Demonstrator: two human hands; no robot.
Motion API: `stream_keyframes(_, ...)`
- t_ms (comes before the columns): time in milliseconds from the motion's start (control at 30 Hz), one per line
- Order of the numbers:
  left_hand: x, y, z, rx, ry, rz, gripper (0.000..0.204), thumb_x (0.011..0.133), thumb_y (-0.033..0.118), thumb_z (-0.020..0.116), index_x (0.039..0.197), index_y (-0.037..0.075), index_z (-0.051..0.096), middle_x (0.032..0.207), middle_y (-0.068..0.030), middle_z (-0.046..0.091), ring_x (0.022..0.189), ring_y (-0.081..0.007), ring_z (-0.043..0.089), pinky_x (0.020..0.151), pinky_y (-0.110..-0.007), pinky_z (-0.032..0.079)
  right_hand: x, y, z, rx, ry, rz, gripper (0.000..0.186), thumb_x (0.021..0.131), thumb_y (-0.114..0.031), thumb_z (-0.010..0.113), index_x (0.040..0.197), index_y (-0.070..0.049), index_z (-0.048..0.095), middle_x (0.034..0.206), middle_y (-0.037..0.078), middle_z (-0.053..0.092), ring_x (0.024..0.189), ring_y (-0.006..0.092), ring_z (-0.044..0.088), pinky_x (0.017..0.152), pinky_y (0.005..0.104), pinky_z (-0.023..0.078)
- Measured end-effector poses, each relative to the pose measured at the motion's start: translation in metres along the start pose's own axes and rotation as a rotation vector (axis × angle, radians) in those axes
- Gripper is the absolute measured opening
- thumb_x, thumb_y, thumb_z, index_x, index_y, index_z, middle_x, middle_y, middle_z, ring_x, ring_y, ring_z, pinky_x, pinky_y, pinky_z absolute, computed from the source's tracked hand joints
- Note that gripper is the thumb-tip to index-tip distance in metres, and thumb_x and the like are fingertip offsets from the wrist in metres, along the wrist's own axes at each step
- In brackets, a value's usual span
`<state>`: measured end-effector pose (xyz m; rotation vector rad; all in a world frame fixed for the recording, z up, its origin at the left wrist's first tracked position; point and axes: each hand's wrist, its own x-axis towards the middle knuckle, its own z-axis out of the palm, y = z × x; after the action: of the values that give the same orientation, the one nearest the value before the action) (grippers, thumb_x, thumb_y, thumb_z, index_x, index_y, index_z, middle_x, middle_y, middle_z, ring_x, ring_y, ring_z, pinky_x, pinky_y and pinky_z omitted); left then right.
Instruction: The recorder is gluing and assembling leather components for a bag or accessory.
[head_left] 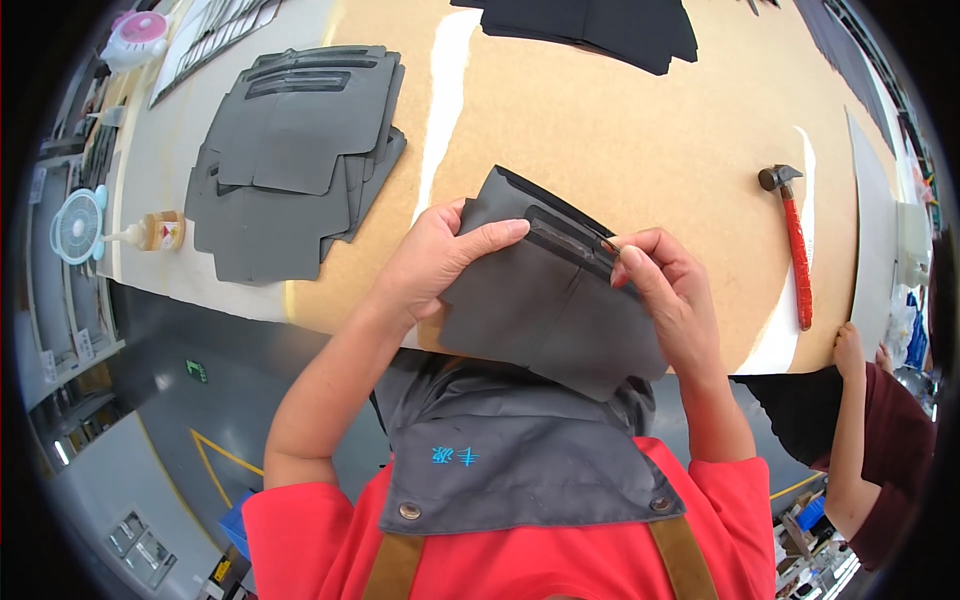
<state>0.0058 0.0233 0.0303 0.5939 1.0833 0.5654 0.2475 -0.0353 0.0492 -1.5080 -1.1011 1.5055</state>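
Note:
A dark grey cut panel [530, 310], thin and flexible-looking, is held tilted at the table's near edge. It has a long black-framed slot [565, 238] near its upper edge. My left hand [425, 262] grips its left side, thumb lying on the face at the slot's left end and fingers mostly hidden behind. With thumb and forefinger pinched, my right hand [668, 280] holds the panel at the slot's right end. A small dark bit shows by those fingertips, too small to make out.
Similar grey panels [300, 140] lie in an overlapping stack at left. Black pieces [590, 30] sit at the far side. A red-handled hammer [798, 240] rests at right. A nozzle bottle [160, 231] and blue fan [78, 225] stand at left. Another person's arm [850, 430] reaches the right edge.

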Motion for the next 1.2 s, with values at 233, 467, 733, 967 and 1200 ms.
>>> stream_keyframes(233, -0.020, -0.021, 0.010, -0.220, 0.056, 0.032, 0.019, 0.092, 0.017, 0.070, 0.102, 0.000, 0.067, 0.088, -0.0081, 0.072, 0.074, -0.0112, 0.070, 0.065, -0.025, 0.058, -0.024, 0.018, 0.023, 0.303, -0.057, 0.071, 0.025, 0.103, -0.023, 0.060, 0.113, 0.000, 0.062, 0.088, 0.001, 0.064, 0.087, 0.0057, 0.058, 0.084, 0.0217, 0.043)
stream_keyframes(467, -0.028, -0.026, 0.007, -0.212, 0.041, -0.026, 0.016, 0.094, 0.016, 0.068, 0.099, 0.001, 0.067, 0.088, -0.0080, 0.072, 0.073, -0.0115, 0.070, 0.064, -0.025, 0.058, -0.024, 0.024, 0.031, 0.266, -0.069, 0.158, 0.024, 0.100, -0.023, 0.063, 0.110, -0.001, 0.065, 0.089, 0.001, 0.065, 0.085, 0.0056, 0.059, 0.083, 0.0223, 0.045)
stream_keyframes(733, -0.032, -0.031, 0.009, -0.203, -0.016, 0.017, 0.021, 0.095, 0.018, 0.069, 0.104, -0.002, 0.067, 0.094, -0.0092, 0.073, 0.080, -0.0125, 0.071, 0.071, -0.025, 0.058, -0.026, 0.024, 0.031, 0.230, -0.045, 0.158, 0.024, 0.100, -0.024, 0.064, 0.108, -0.001, 0.066, 0.086, 0.001, 0.066, 0.084, 0.0051, 0.058, 0.080, 0.0220, 0.045)
stream_keyframes(967, -0.034, -0.035, 0.013, -0.125, -0.023, 0.076, 0.019, 0.096, 0.016, 0.068, 0.107, 0.001, 0.067, 0.099, -0.0075, 0.072, 0.086, -0.0111, 0.070, 0.074, -0.025, 0.058, -0.024, 0.020, 0.031, 0.248, -0.056, 0.167, 0.023, 0.099, -0.023, 0.064, 0.108, -0.001, 0.066, 0.085, 0.001, 0.066, 0.082, 0.0041, 0.057, 0.079, 0.0212, 0.043)
stream_keyframes(1200, -0.034, -0.038, 0.013, -0.144, -0.006, 0.066, 0.025, 0.097, 0.018, 0.068, 0.113, -0.001, 0.065, 0.103, -0.0077, 0.072, 0.088, -0.0110, 0.068, 0.077, -0.025, 0.057, -0.022, 0.019, 0.032, 0.271, -0.052, 0.170, 0.023, 0.099, -0.022, 0.064, 0.107, -0.001, 0.065, 0.085, 0.001, 0.066, 0.083, 0.0044, 0.057, 0.079, 0.0209, 0.043)
